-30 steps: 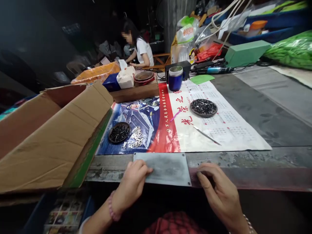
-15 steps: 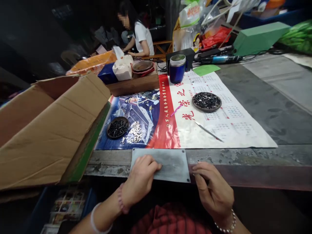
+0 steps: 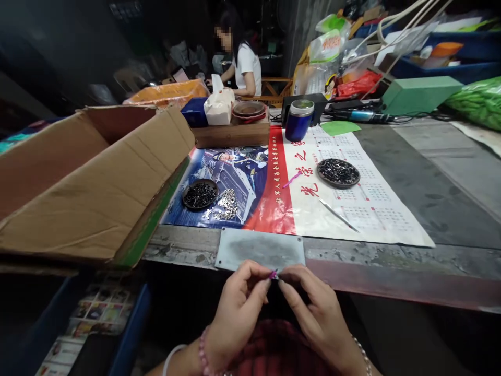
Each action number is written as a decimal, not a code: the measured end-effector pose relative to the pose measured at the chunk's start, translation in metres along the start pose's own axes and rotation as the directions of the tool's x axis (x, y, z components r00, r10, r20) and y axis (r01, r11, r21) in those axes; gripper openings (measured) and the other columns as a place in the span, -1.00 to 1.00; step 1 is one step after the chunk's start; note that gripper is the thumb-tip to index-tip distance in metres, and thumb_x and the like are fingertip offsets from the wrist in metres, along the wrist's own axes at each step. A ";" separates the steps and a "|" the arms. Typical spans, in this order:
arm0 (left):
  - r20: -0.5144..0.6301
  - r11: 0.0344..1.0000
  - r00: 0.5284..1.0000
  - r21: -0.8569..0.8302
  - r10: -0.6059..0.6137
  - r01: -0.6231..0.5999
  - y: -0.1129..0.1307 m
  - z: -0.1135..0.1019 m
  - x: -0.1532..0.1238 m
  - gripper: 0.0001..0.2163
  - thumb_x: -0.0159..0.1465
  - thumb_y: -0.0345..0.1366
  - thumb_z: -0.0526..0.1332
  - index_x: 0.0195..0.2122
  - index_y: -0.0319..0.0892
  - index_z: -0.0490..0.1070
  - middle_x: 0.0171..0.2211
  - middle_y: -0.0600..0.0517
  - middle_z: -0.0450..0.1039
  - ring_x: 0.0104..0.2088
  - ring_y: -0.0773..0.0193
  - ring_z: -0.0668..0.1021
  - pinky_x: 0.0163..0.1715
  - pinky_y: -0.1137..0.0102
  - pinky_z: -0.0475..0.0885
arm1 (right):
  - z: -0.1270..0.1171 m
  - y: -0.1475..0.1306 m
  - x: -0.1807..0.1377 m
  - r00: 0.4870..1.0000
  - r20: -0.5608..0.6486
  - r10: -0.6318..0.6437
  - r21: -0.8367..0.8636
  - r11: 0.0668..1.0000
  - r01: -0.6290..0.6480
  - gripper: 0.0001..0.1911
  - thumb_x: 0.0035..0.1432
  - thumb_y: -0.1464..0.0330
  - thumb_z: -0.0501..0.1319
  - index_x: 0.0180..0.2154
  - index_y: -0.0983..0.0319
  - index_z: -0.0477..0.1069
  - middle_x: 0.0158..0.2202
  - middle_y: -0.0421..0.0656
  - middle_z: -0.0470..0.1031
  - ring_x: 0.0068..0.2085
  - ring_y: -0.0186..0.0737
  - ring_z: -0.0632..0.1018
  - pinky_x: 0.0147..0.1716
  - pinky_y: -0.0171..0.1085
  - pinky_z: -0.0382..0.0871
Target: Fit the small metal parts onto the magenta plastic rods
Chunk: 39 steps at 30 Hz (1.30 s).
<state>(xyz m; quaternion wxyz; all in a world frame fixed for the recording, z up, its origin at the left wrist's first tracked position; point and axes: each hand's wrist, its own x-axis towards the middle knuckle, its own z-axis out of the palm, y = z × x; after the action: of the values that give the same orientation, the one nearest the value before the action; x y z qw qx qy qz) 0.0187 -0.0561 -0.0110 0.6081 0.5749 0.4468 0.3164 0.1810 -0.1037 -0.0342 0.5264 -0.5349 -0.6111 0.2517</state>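
My left hand (image 3: 238,308) and my right hand (image 3: 313,313) meet in front of me, just below the table edge. Their fingertips pinch a tiny pink-purple piece (image 3: 273,273) between them. Right above the hands, a grey metal plate (image 3: 260,249) is fixed on the table's front edge. Farther back on a calendar poster (image 3: 352,209) lie a dark dish of black parts (image 3: 200,194), a heap of small silver parts (image 3: 226,203), a second dish of black parts (image 3: 338,173), a metal tool (image 3: 338,215) and a pink stick (image 3: 291,180).
A large open cardboard box (image 3: 90,183) fills the left side. A blue cup (image 3: 299,120), a wooden box (image 3: 230,134) with a tissue pack, a green box (image 3: 418,94) and cables stand at the back. Another person (image 3: 245,62) sits far behind.
Both hands left the metal plate and table edge, drew back toward me and came together, now pinching a small pink-purple piece. The view shifted slightly.
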 end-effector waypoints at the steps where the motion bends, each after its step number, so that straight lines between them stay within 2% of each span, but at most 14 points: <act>1: -0.004 1.000 1.000 0.002 0.026 -0.026 -0.001 0.002 -0.003 -0.92 0.37 -0.35 0.19 -0.24 -0.17 0.48 -0.36 0.06 0.44 -0.41 0.35 0.47 -0.39 0.48 0.42 | 0.002 -0.001 0.002 1.000 0.015 -0.003 0.008 1.000 0.003 -0.90 0.38 0.43 0.16 -0.20 0.18 0.44 -0.30 -0.20 0.52 -0.29 -0.34 0.58 -0.27 -0.44 0.46; 6: -0.022 0.958 0.968 0.146 0.252 -0.246 -0.008 0.008 -0.013 -0.84 0.40 -0.44 0.12 -0.08 -0.11 0.44 -0.26 0.03 0.47 -0.29 0.28 0.54 -0.30 0.43 0.48 | 0.005 -0.007 0.004 1.000 0.002 0.013 0.089 0.996 -0.013 -0.90 0.36 0.42 0.19 -0.23 0.18 0.48 -0.31 -0.19 0.54 -0.30 -0.33 0.59 -0.27 -0.45 0.49; 10: -0.028 0.861 0.900 0.305 0.436 -0.407 -0.009 0.010 -0.016 -0.71 0.39 -0.53 0.10 0.05 -0.06 0.37 -0.22 0.04 0.47 -0.27 0.30 0.57 -0.25 0.44 0.54 | 0.006 -0.010 0.001 0.992 0.019 0.128 0.223 0.966 -0.129 -0.87 0.37 0.36 0.20 -0.23 0.19 0.52 -0.32 -0.17 0.57 -0.33 -0.29 0.61 -0.34 -0.42 0.53; 13: -0.013 0.785 0.854 0.401 0.520 -0.472 -0.006 0.014 -0.020 -0.65 0.41 -0.54 0.09 0.14 -0.05 0.32 -0.15 0.01 0.49 -0.23 0.29 0.61 -0.19 0.44 0.59 | 0.008 -0.010 -0.002 0.979 -0.007 0.205 0.274 0.942 -0.196 -0.79 0.39 0.28 0.18 -0.25 0.21 0.54 -0.39 -0.17 0.57 -0.43 -0.29 0.58 -0.46 -0.43 0.51; 15: 0.006 0.744 0.836 0.453 0.548 -0.491 -0.005 0.017 -0.022 -0.62 0.43 -0.53 0.08 0.21 -0.03 0.28 -0.10 -0.02 0.51 -0.19 0.28 0.64 -0.15 0.43 0.61 | 0.008 -0.010 -0.003 0.973 -0.050 0.227 0.275 0.939 -0.205 -0.75 0.39 0.26 0.17 -0.26 0.21 0.55 -0.41 -0.17 0.57 -0.48 -0.31 0.55 -0.50 -0.43 0.49; 18: 0.027 0.666 0.809 0.552 0.587 -0.502 -0.005 0.022 -0.026 -0.58 0.43 -0.55 0.10 0.26 -0.07 0.23 -0.09 -0.07 0.55 -0.17 0.23 0.68 -0.14 0.39 0.64 | 0.005 -0.008 -0.004 0.968 -0.105 0.228 0.255 0.947 -0.195 -0.81 0.37 0.29 0.21 -0.28 0.20 0.55 -0.38 -0.19 0.57 -0.48 -0.35 0.54 -0.49 -0.45 0.48; 21: 0.045 0.589 0.777 0.625 0.628 -0.512 -0.009 0.023 -0.027 -0.56 0.40 -0.59 0.12 0.26 -0.13 0.21 -0.11 -0.11 0.58 -0.17 0.18 0.69 -0.15 0.35 0.66 | 0.002 -0.007 -0.005 0.972 -0.108 0.209 0.219 0.959 -0.182 -0.84 0.35 0.33 0.24 -0.32 0.19 0.52 -0.40 -0.23 0.53 -0.46 -0.39 0.51 -0.46 -0.49 0.46; 24: 0.061 0.554 0.771 0.660 0.634 -0.507 -0.012 0.022 -0.027 -0.55 0.40 -0.57 0.14 0.28 -0.13 0.18 -0.10 -0.13 0.59 -0.13 0.13 0.70 -0.12 0.30 0.66 | 0.001 -0.005 -0.006 0.977 -0.111 0.184 0.177 0.971 -0.162 -0.83 0.36 0.35 0.23 -0.34 0.19 0.48 -0.41 -0.25 0.50 -0.45 -0.41 0.49 -0.43 -0.51 0.45; 28: 0.052 0.541 0.772 0.684 0.634 -0.490 -0.015 0.022 -0.027 -0.57 0.42 -0.54 0.13 0.28 -0.14 0.20 -0.10 -0.14 0.60 -0.15 0.12 0.70 -0.15 0.30 0.67 | 0.000 -0.003 -0.006 0.987 -0.081 0.139 0.116 0.985 -0.129 -0.83 0.39 0.36 0.18 -0.32 0.19 0.43 -0.41 -0.25 0.48 -0.45 -0.40 0.48 -0.44 -0.48 0.42; 33: 0.023 0.543 0.749 0.674 0.663 -0.502 -0.018 0.023 -0.027 -0.59 0.41 -0.56 0.12 0.24 -0.13 0.21 -0.14 -0.11 0.61 -0.19 0.16 0.70 -0.19 0.35 0.66 | -0.001 -0.005 -0.004 0.995 -0.036 0.088 0.034 0.996 -0.087 -0.79 0.40 0.39 0.14 -0.36 0.19 0.37 -0.45 -0.26 0.42 -0.46 -0.37 0.45 -0.45 -0.44 0.39; 39: 0.001 0.597 0.757 0.614 0.654 -0.516 -0.024 0.024 -0.026 -0.61 0.40 -0.58 0.12 0.20 -0.13 0.24 -0.18 -0.08 0.57 -0.24 0.21 0.68 -0.23 0.39 0.64 | 0.003 -0.007 -0.003 0.995 -0.072 0.074 -0.010 0.997 -0.075 -0.78 0.39 0.40 0.14 -0.38 0.18 0.34 -0.47 -0.26 0.41 -0.49 -0.36 0.45 -0.48 -0.43 0.38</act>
<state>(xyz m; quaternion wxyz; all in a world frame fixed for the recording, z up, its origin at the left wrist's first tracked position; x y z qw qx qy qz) 0.0273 -0.0932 -0.0318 0.2091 0.8064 0.3713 0.4100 0.1749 -0.1083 -0.0300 0.5348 -0.5692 -0.5730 0.2482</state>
